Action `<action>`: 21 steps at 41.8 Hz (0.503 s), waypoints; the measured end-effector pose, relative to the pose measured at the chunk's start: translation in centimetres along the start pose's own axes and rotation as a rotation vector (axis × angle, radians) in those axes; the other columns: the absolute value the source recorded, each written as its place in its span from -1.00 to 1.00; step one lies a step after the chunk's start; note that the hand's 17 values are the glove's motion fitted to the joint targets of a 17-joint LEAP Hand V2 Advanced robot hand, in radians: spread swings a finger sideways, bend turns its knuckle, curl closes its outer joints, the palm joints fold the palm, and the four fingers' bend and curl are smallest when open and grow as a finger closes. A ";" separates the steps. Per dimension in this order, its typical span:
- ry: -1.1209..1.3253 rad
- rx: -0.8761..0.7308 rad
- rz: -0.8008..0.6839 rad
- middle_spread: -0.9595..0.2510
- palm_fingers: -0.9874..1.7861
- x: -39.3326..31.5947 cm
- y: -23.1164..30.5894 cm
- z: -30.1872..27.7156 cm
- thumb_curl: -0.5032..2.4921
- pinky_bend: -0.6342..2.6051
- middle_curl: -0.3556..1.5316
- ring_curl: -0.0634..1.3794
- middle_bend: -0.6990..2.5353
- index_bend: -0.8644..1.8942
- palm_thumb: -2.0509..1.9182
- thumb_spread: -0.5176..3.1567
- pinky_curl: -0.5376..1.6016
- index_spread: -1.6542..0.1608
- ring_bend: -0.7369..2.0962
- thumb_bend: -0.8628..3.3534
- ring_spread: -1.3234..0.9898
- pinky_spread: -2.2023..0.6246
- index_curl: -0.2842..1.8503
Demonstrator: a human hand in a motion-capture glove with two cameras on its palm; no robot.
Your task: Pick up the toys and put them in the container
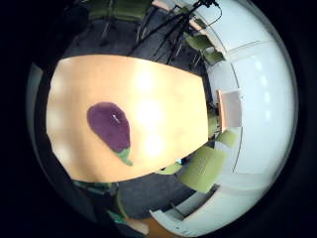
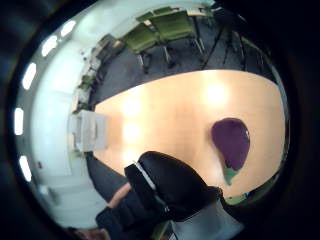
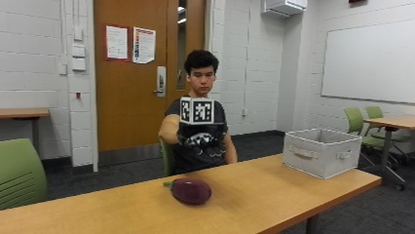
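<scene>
A purple toy eggplant [image 3: 191,190] with a green stem lay on its side, well apart from the pale fabric container [image 3: 321,151], which stood upright.

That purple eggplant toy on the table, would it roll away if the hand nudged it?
Probably a little. The eggplant toy is rounded and lies on its side on the smooth table, so a nudge might rock or turn it. Its tapered shape and green stem would likely make it curve rather than roll straight. It looks matte, so probably not slippery.
</scene>
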State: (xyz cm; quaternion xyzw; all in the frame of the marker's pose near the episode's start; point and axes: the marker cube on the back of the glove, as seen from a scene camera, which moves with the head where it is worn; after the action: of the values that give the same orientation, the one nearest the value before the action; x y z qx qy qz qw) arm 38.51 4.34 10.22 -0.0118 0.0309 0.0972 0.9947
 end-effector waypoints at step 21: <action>-0.022 -0.204 0.085 0.32 -0.35 3.6 1.7 15.5 -0.54 -0.19 -0.16 -0.58 -0.40 -0.26 -0.01 -0.21 -0.20 0.50 -0.23 -0.62 -0.18 0.46 -0.34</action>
State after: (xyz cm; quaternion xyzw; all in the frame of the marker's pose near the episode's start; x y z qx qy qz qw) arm 42.61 7.14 25.43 -0.1107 0.0105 0.1421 0.9836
